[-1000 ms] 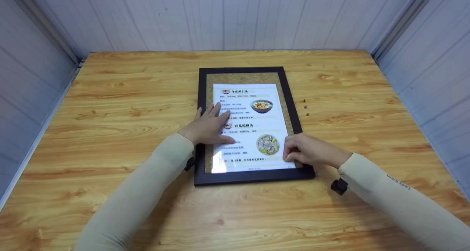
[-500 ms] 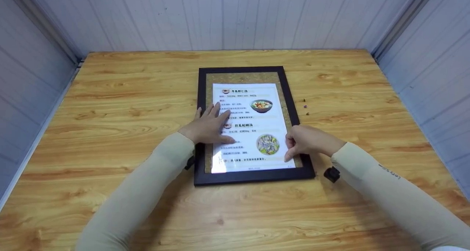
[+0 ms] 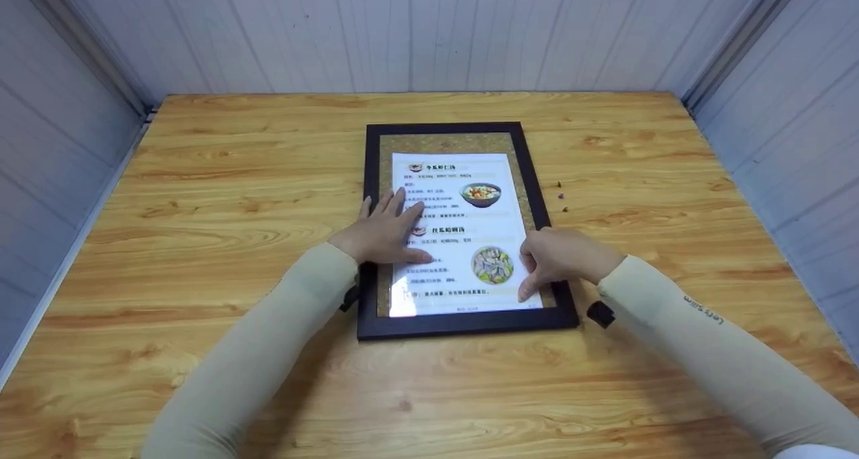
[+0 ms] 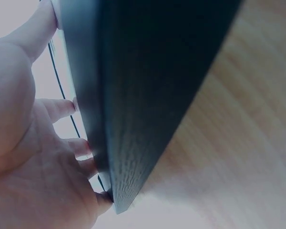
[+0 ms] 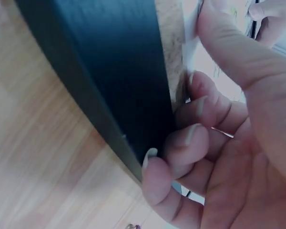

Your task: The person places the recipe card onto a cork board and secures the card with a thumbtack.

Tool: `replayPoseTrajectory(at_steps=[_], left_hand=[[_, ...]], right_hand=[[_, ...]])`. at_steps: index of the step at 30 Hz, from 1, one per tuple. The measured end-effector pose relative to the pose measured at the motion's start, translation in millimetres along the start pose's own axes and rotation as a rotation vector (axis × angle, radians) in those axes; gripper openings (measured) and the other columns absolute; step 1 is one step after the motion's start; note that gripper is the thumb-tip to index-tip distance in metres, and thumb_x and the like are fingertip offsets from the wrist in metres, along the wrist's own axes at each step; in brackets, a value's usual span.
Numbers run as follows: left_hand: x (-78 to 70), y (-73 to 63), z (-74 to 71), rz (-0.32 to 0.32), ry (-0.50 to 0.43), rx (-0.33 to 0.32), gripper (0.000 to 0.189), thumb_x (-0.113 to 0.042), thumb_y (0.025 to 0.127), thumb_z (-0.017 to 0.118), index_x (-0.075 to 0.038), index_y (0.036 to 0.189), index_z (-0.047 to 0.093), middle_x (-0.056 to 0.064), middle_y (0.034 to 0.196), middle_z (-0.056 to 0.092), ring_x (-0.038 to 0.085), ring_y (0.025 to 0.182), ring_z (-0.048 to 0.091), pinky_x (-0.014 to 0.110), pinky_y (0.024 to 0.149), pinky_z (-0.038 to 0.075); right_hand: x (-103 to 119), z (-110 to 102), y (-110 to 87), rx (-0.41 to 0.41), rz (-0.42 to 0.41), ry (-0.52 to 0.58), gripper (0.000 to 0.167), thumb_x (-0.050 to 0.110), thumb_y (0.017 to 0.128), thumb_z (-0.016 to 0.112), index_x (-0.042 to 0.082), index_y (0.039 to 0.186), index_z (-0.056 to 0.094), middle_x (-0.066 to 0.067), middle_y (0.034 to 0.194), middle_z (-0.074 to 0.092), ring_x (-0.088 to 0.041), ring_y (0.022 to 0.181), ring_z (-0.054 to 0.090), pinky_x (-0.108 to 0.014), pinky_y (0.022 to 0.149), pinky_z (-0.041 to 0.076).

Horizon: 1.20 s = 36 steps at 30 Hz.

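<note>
A printed recipe sheet (image 3: 448, 197) with two food pictures lies on a cork board (image 3: 443, 142) inside a black frame (image 3: 463, 323). My left hand (image 3: 379, 234) rests on the sheet's left side with spread fingers. The left wrist view shows that palm (image 4: 43, 167) beside the frame's thick dark edge (image 4: 128, 95). Over the right border is my right hand (image 3: 567, 254). Its thumb (image 5: 229, 47) presses down near the sheet's lower right edge, while the other fingers (image 5: 186, 143) curl above the frame. Whatever lies under the thumb tip is hidden.
Several tiny pins (image 3: 561, 196) lie on the wooden table (image 3: 637, 177) to the right of the frame. Pale panel walls (image 3: 429, 36) enclose the table at the back and both sides.
My right hand has turned, from fingers bunched at the sheet's edge to the thumb pointing down on it, and its wrist has shifted slightly up and left. The left hand stays put.
</note>
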<state>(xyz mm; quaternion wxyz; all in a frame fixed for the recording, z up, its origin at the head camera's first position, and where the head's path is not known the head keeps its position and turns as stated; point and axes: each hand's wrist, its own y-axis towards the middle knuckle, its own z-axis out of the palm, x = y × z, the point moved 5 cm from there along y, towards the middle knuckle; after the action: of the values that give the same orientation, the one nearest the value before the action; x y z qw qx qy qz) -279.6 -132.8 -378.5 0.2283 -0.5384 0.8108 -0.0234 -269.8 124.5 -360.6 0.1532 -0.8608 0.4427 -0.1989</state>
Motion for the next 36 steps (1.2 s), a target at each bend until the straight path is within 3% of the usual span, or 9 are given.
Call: replayPoseTrajectory(at_steps=[17, 20, 24, 27, 30, 33, 36], left_hand=[[-0.6, 2.7, -0.8, -0.005, 0.012, -0.002, 0.102, -0.068, 0.086, 0.061, -0.017, 0.161, 0.015, 0.020, 0.164, -0.004, 0.037, 0.149, -0.009, 0.059, 0.114, -0.008], [0.0, 1.5, -0.4, -0.001, 0.016, 0.000, 0.102, -0.068, 0.086, 0.061, -0.017, 0.161, 0.015, 0.020, 0.164, -0.003, 0.038, 0.149, -0.008, 0.059, 0.114, -0.007], [0.1, 1.0, -0.8, 0.010, 0.011, -0.011, 0.102, -0.068, 0.086, 0.061, -0.016, 0.161, 0.016, 0.019, 0.164, -0.002, 0.037, 0.149, -0.008, 0.059, 0.114, -0.007], [0.2, 1.2, -1.0, 0.002, 0.011, -0.012, 0.102, -0.069, 0.085, 0.061, -0.017, 0.161, 0.016, 0.018, 0.164, -0.002, 0.036, 0.149, -0.008, 0.058, 0.115, -0.007], [0.7, 0.9, -1.3, -0.012, 0.016, -0.007, 0.102, -0.070, 0.085, 0.061, -0.018, 0.161, 0.016, 0.017, 0.165, -0.003, 0.035, 0.149, -0.009, 0.058, 0.115, -0.007], [0.6, 0.4, -1.5, -0.013, 0.023, -0.007, 0.103, -0.071, 0.085, 0.061, -0.018, 0.161, 0.016, 0.017, 0.165, -0.002, 0.036, 0.149, -0.008, 0.058, 0.115, -0.006], [0.5, 0.3, -1.0, -0.007, 0.023, -0.008, 0.102, -0.070, 0.085, 0.061, -0.018, 0.161, 0.017, 0.018, 0.165, -0.002, 0.036, 0.149, -0.008, 0.058, 0.115, -0.006]], right_hand=[[0, 3, -4.7, -0.139, -0.050, -0.069, 0.056, 0.066, 0.064, 0.079, 0.013, 0.065, 0.060, 0.004, 0.062, 0.054, -0.014, 0.058, 0.047, -0.029, 0.055, 0.039], [-3, 2, -4.8, -0.167, -0.087, -0.025, 0.055, 0.065, 0.064, 0.081, 0.014, 0.064, 0.059, 0.006, 0.061, 0.053, -0.012, 0.057, 0.046, -0.028, 0.055, 0.039], [-16, -1, -4.1, -0.187, -0.114, 0.163, 0.044, 0.052, 0.073, 0.083, 0.014, 0.068, 0.062, 0.005, 0.065, 0.056, -0.011, 0.059, 0.047, -0.028, 0.056, 0.040], [-37, -6, -2.9, -0.246, -0.097, 0.332, 0.032, 0.040, 0.082, 0.081, 0.011, 0.075, 0.067, 0.003, 0.070, 0.061, -0.013, 0.063, 0.051, -0.028, 0.059, 0.043], [-61, -13, -2.9, -0.370, -0.043, 0.414, 0.024, 0.031, 0.088, 0.078, 0.009, 0.083, 0.072, -0.001, 0.078, 0.066, -0.016, 0.070, 0.054, -0.028, 0.063, 0.044], [-84, -20, -6.3, -0.496, 0.056, 0.424, 0.019, 0.023, 0.094, 0.072, 0.004, 0.092, 0.074, -0.007, 0.086, 0.068, -0.019, 0.075, 0.057, -0.029, 0.066, 0.046], [-101, -23, -10.1, -0.553, 0.161, 0.420, 0.018, 0.015, 0.099, 0.063, -0.001, 0.104, 0.071, -0.013, 0.096, 0.069, -0.023, 0.081, 0.059, -0.034, 0.069, 0.049]])
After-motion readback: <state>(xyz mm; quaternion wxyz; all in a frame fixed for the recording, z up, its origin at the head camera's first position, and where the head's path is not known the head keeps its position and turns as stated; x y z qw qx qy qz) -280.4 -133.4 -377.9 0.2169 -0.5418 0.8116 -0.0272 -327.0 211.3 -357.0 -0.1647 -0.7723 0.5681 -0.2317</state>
